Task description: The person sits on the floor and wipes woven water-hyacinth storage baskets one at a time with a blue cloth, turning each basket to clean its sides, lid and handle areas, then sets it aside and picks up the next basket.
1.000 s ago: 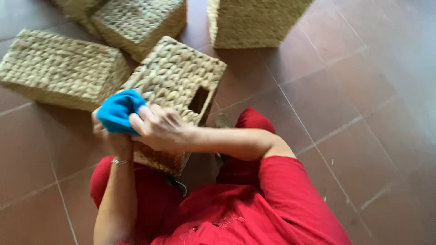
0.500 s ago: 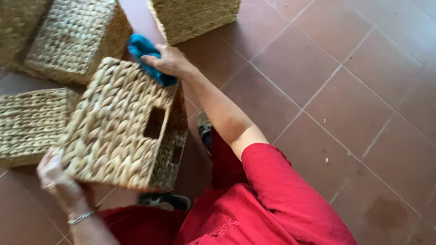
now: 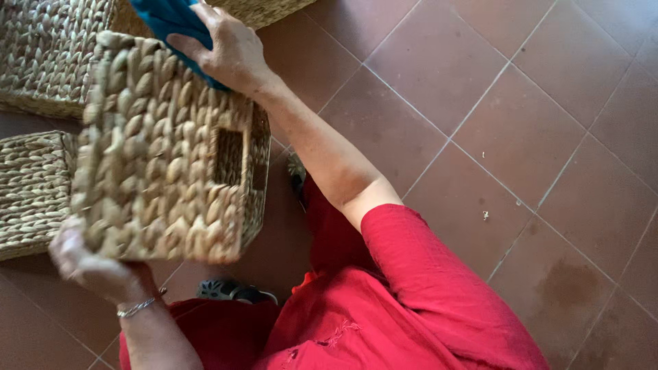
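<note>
Head cam: square woven straw basket with a cut-out handle hole [image 3: 161,154] sits tipped up at frame left. Right hand [image 3: 229,48] at 12 o'clock clamps a blue cloth [image 3: 168,20] against its top edge; left hand [image 3: 92,264] at 7 o'clock grips its lower corner. More woven baskets [image 3: 31,192] lie behind at 9 to 11 o'clock on the brown tiled floor [image 3: 521,137].

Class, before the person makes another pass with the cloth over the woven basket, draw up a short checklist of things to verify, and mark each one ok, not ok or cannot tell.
1. Blue cloth in the right hand: ok, pressed on the basket's top edge.
2. Left hand supports the woven basket from below: ok.
3. Basket lifted off the floor: ok, tilted toward the person.
4. Handle hole free of fingers: ok.
5. Neighbouring baskets kept apart: cannot tell, edges overlap in view.
6. Basket's inside clean: cannot tell, hidden.
</note>
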The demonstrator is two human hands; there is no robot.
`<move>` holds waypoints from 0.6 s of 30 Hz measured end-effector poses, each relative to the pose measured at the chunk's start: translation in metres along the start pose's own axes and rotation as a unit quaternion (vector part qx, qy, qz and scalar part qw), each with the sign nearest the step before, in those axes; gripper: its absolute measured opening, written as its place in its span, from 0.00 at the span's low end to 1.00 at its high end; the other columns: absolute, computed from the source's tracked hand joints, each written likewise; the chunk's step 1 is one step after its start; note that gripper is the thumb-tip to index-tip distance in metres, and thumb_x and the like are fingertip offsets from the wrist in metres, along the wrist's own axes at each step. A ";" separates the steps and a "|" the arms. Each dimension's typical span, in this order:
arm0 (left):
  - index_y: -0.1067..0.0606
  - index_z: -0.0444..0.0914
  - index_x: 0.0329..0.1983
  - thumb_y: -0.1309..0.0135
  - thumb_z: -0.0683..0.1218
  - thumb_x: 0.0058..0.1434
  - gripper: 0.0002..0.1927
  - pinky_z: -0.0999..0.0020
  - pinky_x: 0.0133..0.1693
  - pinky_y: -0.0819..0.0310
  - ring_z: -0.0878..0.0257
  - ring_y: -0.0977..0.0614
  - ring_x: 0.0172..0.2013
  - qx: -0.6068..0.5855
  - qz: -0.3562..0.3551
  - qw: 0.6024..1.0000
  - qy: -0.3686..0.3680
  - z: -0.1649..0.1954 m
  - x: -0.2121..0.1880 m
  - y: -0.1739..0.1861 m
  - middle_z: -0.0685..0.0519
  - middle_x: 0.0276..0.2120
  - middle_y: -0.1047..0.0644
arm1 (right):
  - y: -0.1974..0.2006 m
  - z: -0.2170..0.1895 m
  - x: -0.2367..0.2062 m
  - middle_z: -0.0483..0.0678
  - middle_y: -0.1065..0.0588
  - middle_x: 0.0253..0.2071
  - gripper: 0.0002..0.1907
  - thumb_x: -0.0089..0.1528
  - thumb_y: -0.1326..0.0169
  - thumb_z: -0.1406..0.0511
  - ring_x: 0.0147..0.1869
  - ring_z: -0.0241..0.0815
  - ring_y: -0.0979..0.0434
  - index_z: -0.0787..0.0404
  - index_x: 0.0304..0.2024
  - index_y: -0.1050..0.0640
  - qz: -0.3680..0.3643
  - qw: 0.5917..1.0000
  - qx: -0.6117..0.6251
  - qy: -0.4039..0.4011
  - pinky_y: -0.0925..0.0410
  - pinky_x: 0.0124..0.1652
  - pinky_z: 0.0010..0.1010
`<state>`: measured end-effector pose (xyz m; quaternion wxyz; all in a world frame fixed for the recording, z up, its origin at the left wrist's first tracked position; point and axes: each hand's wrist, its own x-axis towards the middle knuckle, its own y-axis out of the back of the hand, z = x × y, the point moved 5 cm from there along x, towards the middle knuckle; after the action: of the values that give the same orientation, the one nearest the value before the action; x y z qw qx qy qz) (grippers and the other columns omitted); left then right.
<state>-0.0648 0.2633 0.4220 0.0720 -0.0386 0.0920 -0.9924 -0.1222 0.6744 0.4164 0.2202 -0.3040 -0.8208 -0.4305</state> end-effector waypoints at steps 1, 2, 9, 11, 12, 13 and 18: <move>0.27 0.33 0.47 0.54 0.44 0.66 0.11 0.56 0.45 0.18 0.59 0.18 0.47 0.001 -0.006 1.000 0.016 -0.006 0.000 -0.004 0.52 0.46 0.23 | -0.002 0.003 0.002 0.55 0.30 0.65 0.39 0.66 0.47 0.41 0.66 0.57 0.29 0.58 0.69 0.35 -0.008 1.000 -0.014 -0.003 0.31 0.59 0.45; 0.26 0.32 0.51 0.55 0.44 0.69 0.13 0.58 0.51 0.20 0.59 0.19 0.50 -0.011 -0.032 0.999 0.009 -0.009 0.002 -0.010 0.51 0.48 0.23 | -0.005 0.003 0.005 0.55 0.30 0.63 0.38 0.65 0.46 0.42 0.64 0.58 0.29 0.60 0.67 0.33 -0.018 1.000 -0.025 -0.003 0.31 0.57 0.48; 0.23 0.30 0.57 0.65 0.42 0.77 0.19 0.65 0.61 0.26 0.62 0.21 0.55 0.128 -0.080 0.980 -0.131 -0.017 0.023 -0.019 0.49 0.56 0.21 | 0.025 -0.125 -0.005 0.58 0.28 0.48 0.27 0.60 0.35 0.57 0.54 0.61 0.30 0.63 0.56 0.29 -0.052 0.984 -0.037 0.168 0.33 0.51 0.51; 0.22 0.30 0.52 0.59 0.42 0.76 0.16 0.63 0.62 0.26 0.59 0.21 0.56 0.112 -0.073 0.976 -0.172 -0.018 0.040 -0.018 0.47 0.57 0.21 | 0.035 -0.182 -0.020 0.60 0.28 0.46 0.28 0.59 0.34 0.60 0.52 0.62 0.30 0.66 0.56 0.28 -0.142 0.966 0.024 0.217 0.32 0.48 0.50; 0.22 0.30 0.51 0.57 0.42 0.74 0.14 0.63 0.61 0.26 0.58 0.20 0.56 0.104 -0.082 0.974 -0.183 -0.018 0.047 -0.017 0.47 0.56 0.21 | 0.040 -0.207 -0.032 0.60 0.29 0.43 0.29 0.56 0.35 0.59 0.49 0.62 0.29 0.66 0.54 0.27 -0.183 0.953 0.040 0.240 0.32 0.43 0.49; 0.21 0.31 0.49 0.55 0.42 0.73 0.13 0.62 0.61 0.26 0.56 0.20 0.56 0.098 -0.091 0.971 -0.196 -0.020 0.053 -0.016 0.46 0.55 0.20 | 0.040 -0.227 -0.046 0.60 0.28 0.44 0.28 0.57 0.35 0.59 0.49 0.62 0.29 0.66 0.55 0.27 -0.220 0.935 0.056 0.271 0.32 0.43 0.50; 0.20 0.32 0.50 0.53 0.38 0.73 0.11 0.67 0.58 0.23 0.62 0.17 0.52 0.143 -0.072 0.963 -0.217 -0.029 0.073 -0.009 0.50 0.51 0.18 | -0.016 -0.193 -0.015 0.61 0.27 0.46 0.25 0.62 0.38 0.58 0.48 0.61 0.27 0.66 0.56 0.25 -0.205 0.933 -0.073 0.287 0.32 0.41 0.50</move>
<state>-0.1409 0.2664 0.4001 0.0234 -0.2487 -0.0720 -0.9656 -0.1031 0.5004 0.5004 0.3304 -0.0083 -0.7336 -0.5937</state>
